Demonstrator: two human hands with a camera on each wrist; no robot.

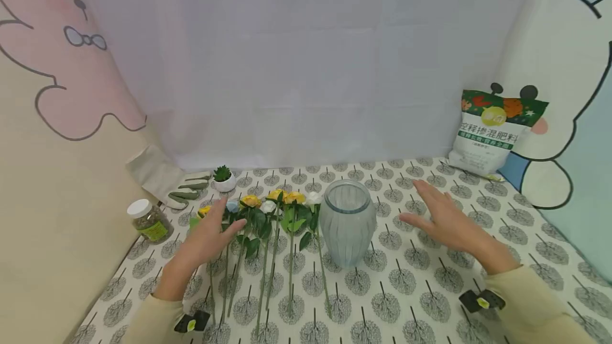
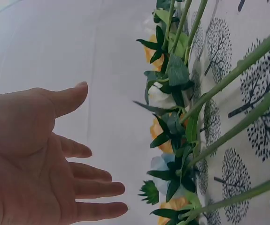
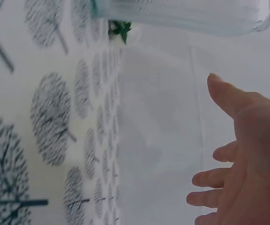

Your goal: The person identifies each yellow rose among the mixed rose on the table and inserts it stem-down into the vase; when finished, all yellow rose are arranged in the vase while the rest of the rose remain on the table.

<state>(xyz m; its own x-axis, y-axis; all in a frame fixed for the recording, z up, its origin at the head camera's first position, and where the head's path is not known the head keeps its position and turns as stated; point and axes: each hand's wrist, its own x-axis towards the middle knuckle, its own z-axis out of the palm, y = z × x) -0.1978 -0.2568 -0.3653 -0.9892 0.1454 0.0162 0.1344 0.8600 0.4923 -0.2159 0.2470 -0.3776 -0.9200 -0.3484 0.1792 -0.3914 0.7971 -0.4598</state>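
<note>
My left hand (image 1: 210,235) hovers flat over the flowers (image 1: 268,211), fingers straight and spread, gripping nothing; the left wrist view shows the palm open with the stems (image 2: 238,75) just beside it. My right hand (image 1: 442,216) hangs open too, fingers relaxed, to the right of the vase (image 1: 347,222) and apart from it. The flowers lie in a row left of the vase, heads toward the far edge of the tabletop (image 1: 430,291), stems toward the near edge. I judge the stems thin, light and springy, the heads soft and easily crushed, so the bare mid-stem below the leaves is the place to pinch. The vase stands upright at mid-tabletop. It looks like ribbed glass: heavy, smooth, breakable. Best gripped round the belly.
</note>
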